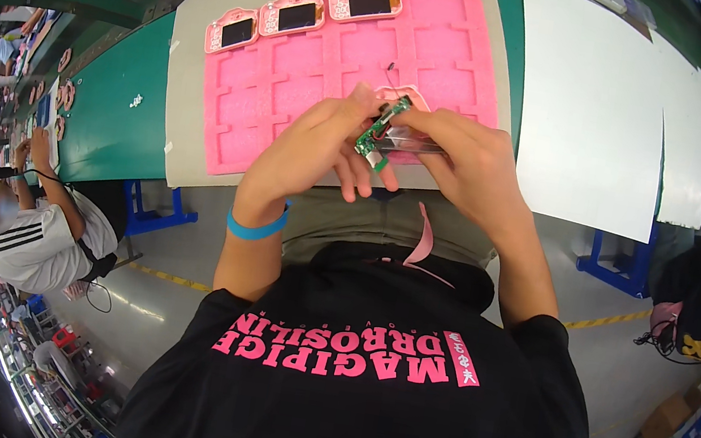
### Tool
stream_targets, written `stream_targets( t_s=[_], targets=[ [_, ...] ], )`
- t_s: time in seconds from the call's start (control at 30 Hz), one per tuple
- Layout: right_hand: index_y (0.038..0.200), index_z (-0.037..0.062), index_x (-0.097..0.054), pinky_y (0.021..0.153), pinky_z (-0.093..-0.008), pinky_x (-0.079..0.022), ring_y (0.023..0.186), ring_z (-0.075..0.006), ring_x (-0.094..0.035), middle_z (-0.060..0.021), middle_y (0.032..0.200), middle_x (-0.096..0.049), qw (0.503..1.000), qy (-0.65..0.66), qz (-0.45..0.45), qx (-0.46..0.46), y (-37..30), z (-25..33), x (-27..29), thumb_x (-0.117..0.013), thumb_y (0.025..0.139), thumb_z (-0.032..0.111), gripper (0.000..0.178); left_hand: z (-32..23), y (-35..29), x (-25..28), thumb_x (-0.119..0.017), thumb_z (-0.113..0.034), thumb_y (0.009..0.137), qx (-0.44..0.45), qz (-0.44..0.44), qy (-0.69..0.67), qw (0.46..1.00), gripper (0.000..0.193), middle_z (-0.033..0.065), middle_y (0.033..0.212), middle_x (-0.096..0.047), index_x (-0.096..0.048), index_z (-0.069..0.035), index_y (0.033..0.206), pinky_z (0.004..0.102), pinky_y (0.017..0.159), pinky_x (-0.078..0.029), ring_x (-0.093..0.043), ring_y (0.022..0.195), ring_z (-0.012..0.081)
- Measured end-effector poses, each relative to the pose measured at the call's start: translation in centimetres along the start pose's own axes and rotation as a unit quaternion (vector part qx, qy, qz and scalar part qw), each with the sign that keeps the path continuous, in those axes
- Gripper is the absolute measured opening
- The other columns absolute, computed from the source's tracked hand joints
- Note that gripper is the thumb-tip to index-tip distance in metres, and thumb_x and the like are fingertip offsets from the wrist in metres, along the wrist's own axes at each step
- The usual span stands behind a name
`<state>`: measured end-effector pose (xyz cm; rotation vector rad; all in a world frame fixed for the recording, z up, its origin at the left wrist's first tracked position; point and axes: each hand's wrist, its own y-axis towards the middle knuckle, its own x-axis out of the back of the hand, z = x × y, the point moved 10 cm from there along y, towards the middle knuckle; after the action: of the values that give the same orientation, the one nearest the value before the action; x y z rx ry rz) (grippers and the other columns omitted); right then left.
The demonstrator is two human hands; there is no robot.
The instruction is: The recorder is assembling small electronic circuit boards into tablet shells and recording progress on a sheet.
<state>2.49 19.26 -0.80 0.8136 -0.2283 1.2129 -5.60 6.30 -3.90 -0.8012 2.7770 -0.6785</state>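
Observation:
Over the near edge of the pink foam tray (234, 134), my left hand (317, 137) grips a small green circuit board (371, 141) with its thumb and fingers. My right hand (473, 156) is closed around a dark, glossy flat part (411, 144) beside the board, its forefinger against the board's upper end. Whether the two parts are joined, I cannot tell. Just beyond my fingers shows part of a pink housing (414, 96), mostly hidden, with a thin dark wire (390, 68) sticking up. A blue band (257, 222) circles my left wrist.
Three pink housings with dark screens, one of them (293, 15), line the tray's far left edge. The tray lies on a grey sheet (184, 90) over a green table (113, 138). White sheets (589, 110) lie at right. A co-worker (50, 228) sits at left.

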Motion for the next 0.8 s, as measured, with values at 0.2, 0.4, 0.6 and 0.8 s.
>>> stream_targets(
  t_s=[0.2, 0.4, 0.6, 0.8],
  targets=[
    [0.122, 0.0069, -0.079, 0.067, -0.0298, -0.054, 0.072, -0.0188, -0.069, -0.0060, 0.099, -0.081, 0.998, 0.015, 0.058, 0.000, 1.1, 0.2, -0.6, -0.080, 0.079, -0.003, 0.045, 1.7, -0.5, 2.1, -0.024, -0.058, 0.118, -0.028, -0.046, -0.035, 0.998, 0.077, 0.0173, 0.077, -0.074, -0.056, 0.001, 0.155, 0.0214, 0.046, -0.045, -0.056, 0.052, 0.0155],
    [0.123, 0.0061, -0.080, 0.069, -0.0296, -0.054, 0.073, -0.0192, -0.070, -0.0060, 0.101, -0.082, 0.993, -0.036, 0.116, 0.000, 2.5, 0.2, -1.8, -0.080, 0.077, -0.004, 0.046, 1.3, -0.7, 2.5, -0.049, -0.051, 0.115, -0.093, 0.028, -0.109, 0.989, 0.064, 0.0121, 0.083, -0.073, -0.058, -0.002, 0.154, 0.0254, 0.061, -0.054, -0.061, 0.064, 0.0161],
    [0.122, 0.0055, -0.080, 0.068, -0.0305, -0.053, 0.072, -0.0202, -0.070, -0.0052, 0.100, -0.081, 0.982, -0.119, 0.146, 0.005, 3.8, 0.8, -1.2, -0.081, 0.078, -0.001, 0.045, 0.9, -3.3, 4.7, -0.080, -0.033, 0.096, -0.229, -0.231, 0.145, 0.935, 0.060, 0.0063, 0.098, -0.073, -0.063, -0.007, 0.148, 0.0313, 0.076, -0.056, -0.065, 0.083, 0.0191],
    [0.117, 0.0072, -0.080, 0.066, -0.0316, -0.052, 0.072, -0.0219, -0.070, -0.0039, 0.097, -0.081, 0.951, -0.188, 0.229, 0.094, 5.7, 2.8, -2.4, -0.080, 0.080, 0.005, 0.037, -0.8, -5.2, 2.6, -0.090, -0.024, 0.075, -0.345, -0.362, 0.357, 0.789, 0.067, 0.0004, 0.114, -0.069, -0.068, -0.013, 0.137, 0.0317, 0.075, -0.054, -0.062, 0.097, 0.0200]
  ],
)
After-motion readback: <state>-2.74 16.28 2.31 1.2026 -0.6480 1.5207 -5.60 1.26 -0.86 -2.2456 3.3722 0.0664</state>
